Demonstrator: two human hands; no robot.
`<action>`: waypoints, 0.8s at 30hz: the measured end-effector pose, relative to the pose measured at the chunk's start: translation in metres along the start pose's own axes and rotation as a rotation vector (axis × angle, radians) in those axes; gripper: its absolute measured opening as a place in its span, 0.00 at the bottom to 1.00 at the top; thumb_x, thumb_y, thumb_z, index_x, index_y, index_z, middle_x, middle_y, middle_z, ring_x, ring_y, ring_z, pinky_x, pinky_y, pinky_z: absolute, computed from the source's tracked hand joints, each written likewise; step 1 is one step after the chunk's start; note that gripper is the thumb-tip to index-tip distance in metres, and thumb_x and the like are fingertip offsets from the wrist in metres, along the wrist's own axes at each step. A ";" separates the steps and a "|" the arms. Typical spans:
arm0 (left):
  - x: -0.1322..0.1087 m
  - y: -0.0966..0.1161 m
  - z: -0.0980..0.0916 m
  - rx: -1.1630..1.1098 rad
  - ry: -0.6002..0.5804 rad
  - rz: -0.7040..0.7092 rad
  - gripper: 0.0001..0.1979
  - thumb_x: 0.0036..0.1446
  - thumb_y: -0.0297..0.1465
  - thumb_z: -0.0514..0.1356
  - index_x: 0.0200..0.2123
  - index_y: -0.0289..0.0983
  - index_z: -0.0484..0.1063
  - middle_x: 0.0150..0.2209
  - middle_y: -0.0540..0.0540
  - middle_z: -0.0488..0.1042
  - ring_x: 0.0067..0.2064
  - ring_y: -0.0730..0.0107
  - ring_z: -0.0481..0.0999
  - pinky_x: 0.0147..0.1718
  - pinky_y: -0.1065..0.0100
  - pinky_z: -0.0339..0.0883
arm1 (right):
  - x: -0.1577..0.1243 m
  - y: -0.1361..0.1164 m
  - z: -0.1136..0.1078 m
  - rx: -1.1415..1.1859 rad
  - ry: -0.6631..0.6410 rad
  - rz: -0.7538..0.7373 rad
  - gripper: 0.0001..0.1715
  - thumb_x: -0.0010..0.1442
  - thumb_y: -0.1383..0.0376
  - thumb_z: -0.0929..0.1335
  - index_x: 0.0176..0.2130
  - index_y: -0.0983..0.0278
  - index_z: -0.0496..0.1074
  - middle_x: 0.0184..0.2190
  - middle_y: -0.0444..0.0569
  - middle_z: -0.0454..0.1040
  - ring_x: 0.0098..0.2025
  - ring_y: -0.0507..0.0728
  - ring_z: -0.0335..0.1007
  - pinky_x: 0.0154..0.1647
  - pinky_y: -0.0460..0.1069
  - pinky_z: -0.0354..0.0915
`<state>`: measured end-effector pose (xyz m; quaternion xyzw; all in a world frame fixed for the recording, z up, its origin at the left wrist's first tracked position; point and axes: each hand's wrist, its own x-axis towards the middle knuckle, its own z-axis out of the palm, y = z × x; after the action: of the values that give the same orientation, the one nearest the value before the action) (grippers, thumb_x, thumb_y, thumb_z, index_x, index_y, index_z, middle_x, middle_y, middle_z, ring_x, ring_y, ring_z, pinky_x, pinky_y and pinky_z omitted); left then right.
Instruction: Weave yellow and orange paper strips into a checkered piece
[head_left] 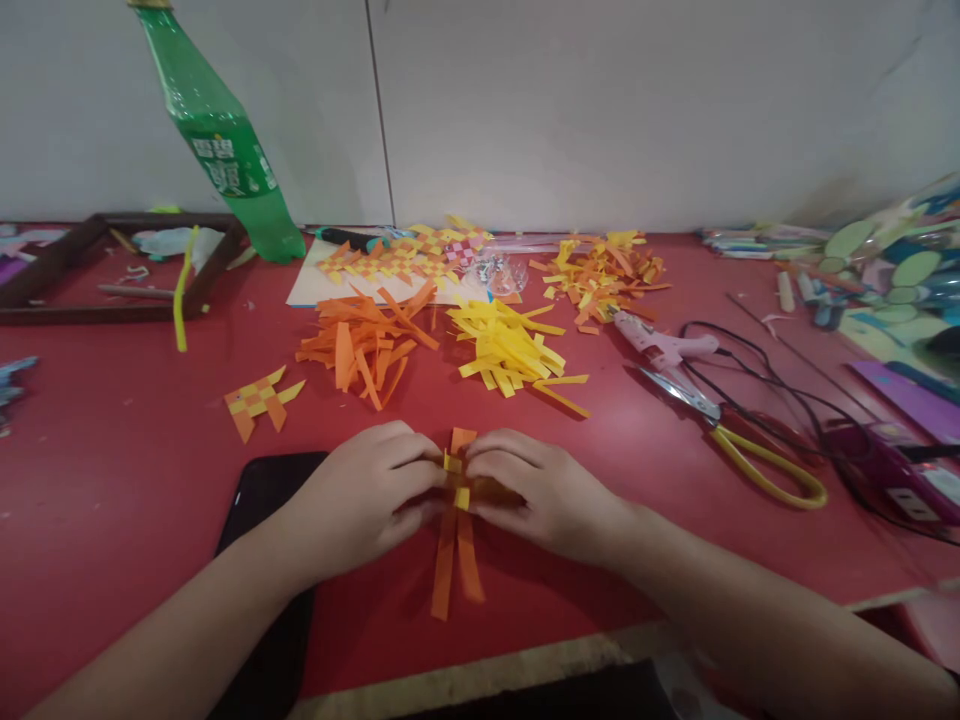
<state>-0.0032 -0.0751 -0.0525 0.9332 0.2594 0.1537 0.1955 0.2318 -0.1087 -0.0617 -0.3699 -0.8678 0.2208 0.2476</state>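
Head view, paper strips (462,497), between both hands (367,492)

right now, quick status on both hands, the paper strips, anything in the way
Left hand, right hand: fingertips at the paper strips, one each side. Strips orange and yellow, crossed, two orange ends loose. Black phone partly hidden by left forearm.

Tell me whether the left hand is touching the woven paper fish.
Apart. The head view shows bare red tabletop between the left hand and the woven paper fish.
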 end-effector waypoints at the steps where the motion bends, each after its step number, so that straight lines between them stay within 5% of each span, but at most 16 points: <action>1: 0.000 -0.001 0.001 0.015 0.009 0.018 0.06 0.63 0.29 0.58 0.40 0.38 0.75 0.37 0.45 0.74 0.38 0.63 0.69 0.37 0.62 0.64 | 0.000 0.000 0.001 -0.004 0.009 -0.003 0.10 0.62 0.65 0.69 0.43 0.65 0.71 0.44 0.53 0.74 0.47 0.56 0.72 0.47 0.50 0.71; 5: 0.000 0.000 0.000 0.080 0.052 0.090 0.08 0.64 0.31 0.57 0.38 0.40 0.77 0.34 0.46 0.75 0.36 0.64 0.70 0.36 0.62 0.65 | -0.002 0.001 0.002 -0.039 0.047 -0.001 0.11 0.62 0.62 0.69 0.43 0.65 0.73 0.49 0.56 0.71 0.51 0.57 0.71 0.51 0.51 0.71; 12: 0.002 0.007 -0.001 0.157 0.069 0.147 0.12 0.66 0.30 0.54 0.35 0.37 0.77 0.32 0.46 0.77 0.37 0.64 0.72 0.38 0.62 0.67 | 0.001 0.006 0.002 -0.119 0.112 -0.139 0.08 0.63 0.62 0.68 0.37 0.64 0.76 0.39 0.50 0.78 0.47 0.56 0.74 0.54 0.55 0.69; 24: 0.003 0.014 -0.002 0.090 0.089 0.113 0.09 0.59 0.25 0.55 0.34 0.36 0.76 0.31 0.43 0.74 0.36 0.62 0.72 0.37 0.62 0.70 | 0.002 0.005 0.005 -0.090 0.123 -0.052 0.09 0.61 0.59 0.70 0.35 0.63 0.75 0.39 0.50 0.78 0.46 0.57 0.73 0.50 0.54 0.67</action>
<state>0.0046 -0.0841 -0.0435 0.9464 0.2217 0.1941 0.1325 0.2305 -0.1049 -0.0680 -0.3708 -0.8693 0.1519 0.2894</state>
